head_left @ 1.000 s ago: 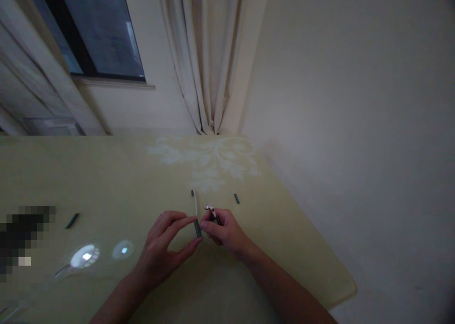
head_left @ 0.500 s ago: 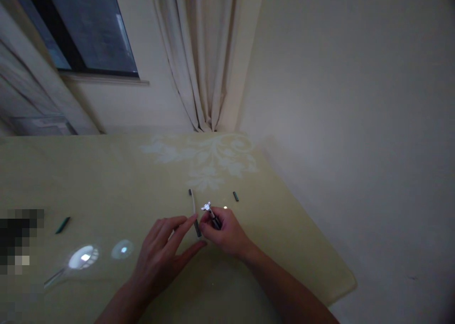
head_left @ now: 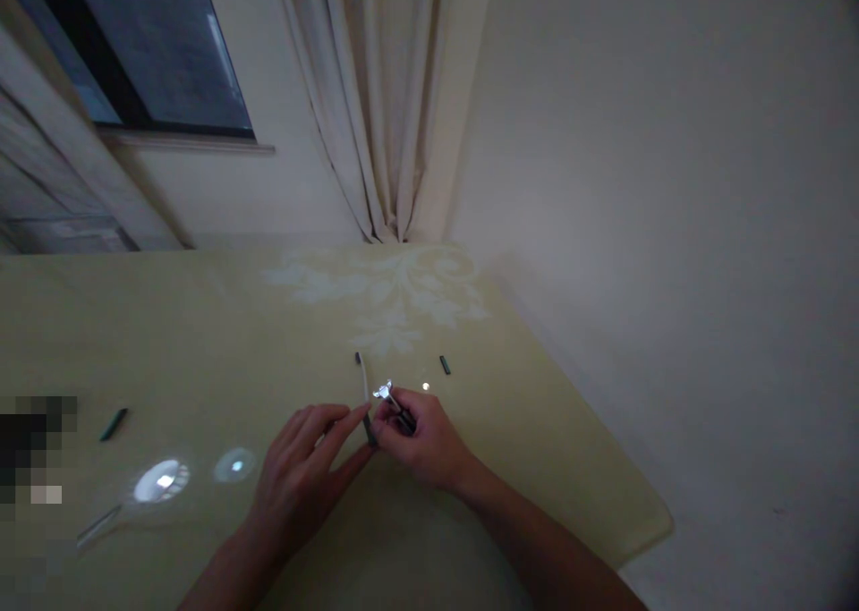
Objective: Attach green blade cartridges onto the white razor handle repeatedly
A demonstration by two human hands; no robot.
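Observation:
A toothbrush (head_left: 364, 377) with dark bristles, a pale neck and a dark handle lies on the table, its head pointing away from me. My left hand (head_left: 305, 459) has its index fingertip and thumb at the handle, gripping it lightly. Just right of the brush, my right hand (head_left: 420, 434) is closed around the dark handle of what looks like a razor (head_left: 384, 391). The razor's shiny silver head sticks out past my fingers, close beside the brush's neck. Most of the razor's handle is hidden by my fingers.
A small dark green piece (head_left: 445, 365) lies beyond my right hand, and a longer one (head_left: 114, 424) at the left. A thin, shiny stick (head_left: 98, 526) lies near left. The glossy table (head_left: 570, 468) meets the wall at right; a curtain (head_left: 389, 101) hangs behind.
The thumb of my left hand has drawn in to the toothbrush handle. My right hand has shifted slightly left, bringing the razor's head nearer the brush. The view has moved a little.

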